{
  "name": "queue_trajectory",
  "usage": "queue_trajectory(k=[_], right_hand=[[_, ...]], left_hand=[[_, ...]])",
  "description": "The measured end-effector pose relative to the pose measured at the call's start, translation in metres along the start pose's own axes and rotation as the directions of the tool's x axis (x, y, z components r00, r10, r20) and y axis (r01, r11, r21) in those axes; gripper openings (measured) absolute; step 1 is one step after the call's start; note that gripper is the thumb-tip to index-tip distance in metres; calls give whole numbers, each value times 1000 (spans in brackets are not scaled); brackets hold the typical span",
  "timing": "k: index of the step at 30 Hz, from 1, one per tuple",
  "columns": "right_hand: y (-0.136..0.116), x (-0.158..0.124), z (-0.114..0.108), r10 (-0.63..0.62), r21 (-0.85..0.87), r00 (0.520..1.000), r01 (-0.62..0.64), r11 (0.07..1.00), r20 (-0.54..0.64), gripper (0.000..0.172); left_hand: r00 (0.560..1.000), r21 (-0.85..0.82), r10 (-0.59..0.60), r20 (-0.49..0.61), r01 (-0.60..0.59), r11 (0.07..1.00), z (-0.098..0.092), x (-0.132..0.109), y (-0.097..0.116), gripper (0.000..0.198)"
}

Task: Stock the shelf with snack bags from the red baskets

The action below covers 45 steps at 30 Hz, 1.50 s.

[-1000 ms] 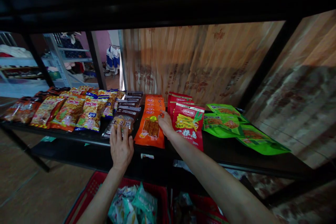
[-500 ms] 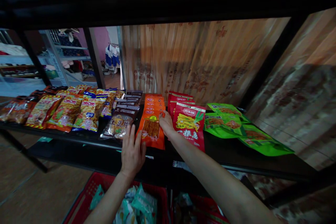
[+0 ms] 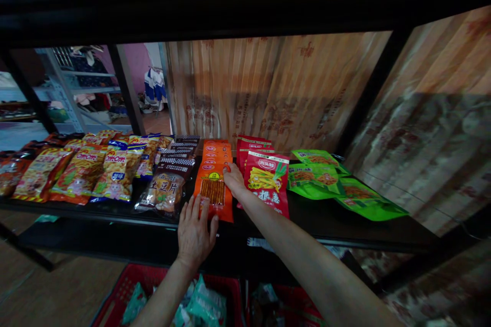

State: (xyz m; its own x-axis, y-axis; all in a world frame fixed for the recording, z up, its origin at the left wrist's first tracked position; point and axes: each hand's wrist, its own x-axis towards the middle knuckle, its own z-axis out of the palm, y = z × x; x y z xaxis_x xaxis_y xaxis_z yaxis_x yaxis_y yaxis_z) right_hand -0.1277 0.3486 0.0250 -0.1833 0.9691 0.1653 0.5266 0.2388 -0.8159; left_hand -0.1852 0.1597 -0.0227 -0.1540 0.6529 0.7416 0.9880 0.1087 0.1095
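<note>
An orange snack packet (image 3: 213, 190) with a clear window of brown sticks lies at the front of a row of like packets. My left hand (image 3: 195, 232) rests on its lower left corner, fingers stretched and slightly spread. At its right edge is my right hand (image 3: 235, 180), fingers bent together on the packet's side; their undersides are hidden. To the left lie brown-topped clear packets (image 3: 164, 186). Red packets (image 3: 266, 184) lie to the right, partly behind my right forearm.
The black shelf (image 3: 318, 227) also carries green packets (image 3: 314, 179) on the right and colourful snack bags (image 3: 115, 171) on the left. Below stands a red basket (image 3: 123, 286) with teal packets. A black upper shelf (image 3: 230, 0) hangs overhead; a patterned curtain (image 3: 268, 82) is behind.
The shelf goods appear shifted slightly left in view. My left hand has moved off the brown-topped packet's edge onto the orange packet's lower left corner. My right hand stays at that packet's right edge.
</note>
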Motion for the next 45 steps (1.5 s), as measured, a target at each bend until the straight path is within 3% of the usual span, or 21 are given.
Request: queue_trajectory(k=[4, 15, 22, 27, 33, 35, 39, 45], right_hand=[[1, 0, 5, -35, -17, 999, 35, 999, -5, 37], [-6, 5, 1, 34, -49, 997, -31, 998, 64, 46], [-3, 7, 3, -28, -34, 998, 30, 999, 53, 45], [-11, -1, -3, 22, -37, 999, -21, 999, 40, 50], [-18, -31, -29, -252, -98, 966, 257, 961, 61, 52], [-16, -37, -38, -277, -105, 957, 284, 953, 83, 52], [-12, -38, -45, -186, -124, 970, 206, 971, 155, 52], [-18, -24, -31, -85, -68, 978, 100, 993, 189, 52]], left_hand=[[1000, 12, 8, -2, -8, 1000, -1, 0, 1, 41], [1000, 16, 28, 6, -28, 999, 0, -2, -1, 43], [999, 24, 31, -12, -30, 999, 2, -2, -1, 42], [999, 35, 48, -8, -48, 998, 1, -2, -2, 42], [997, 38, 69, -36, -68, 997, 3, -5, -4, 44], [996, 32, 73, -42, -72, 997, 3, -6, -4, 44], [996, 36, 74, -58, -72, 997, 3, -4, 0, 45], [995, 85, 61, -77, -55, 995, -3, 9, 3, 41]])
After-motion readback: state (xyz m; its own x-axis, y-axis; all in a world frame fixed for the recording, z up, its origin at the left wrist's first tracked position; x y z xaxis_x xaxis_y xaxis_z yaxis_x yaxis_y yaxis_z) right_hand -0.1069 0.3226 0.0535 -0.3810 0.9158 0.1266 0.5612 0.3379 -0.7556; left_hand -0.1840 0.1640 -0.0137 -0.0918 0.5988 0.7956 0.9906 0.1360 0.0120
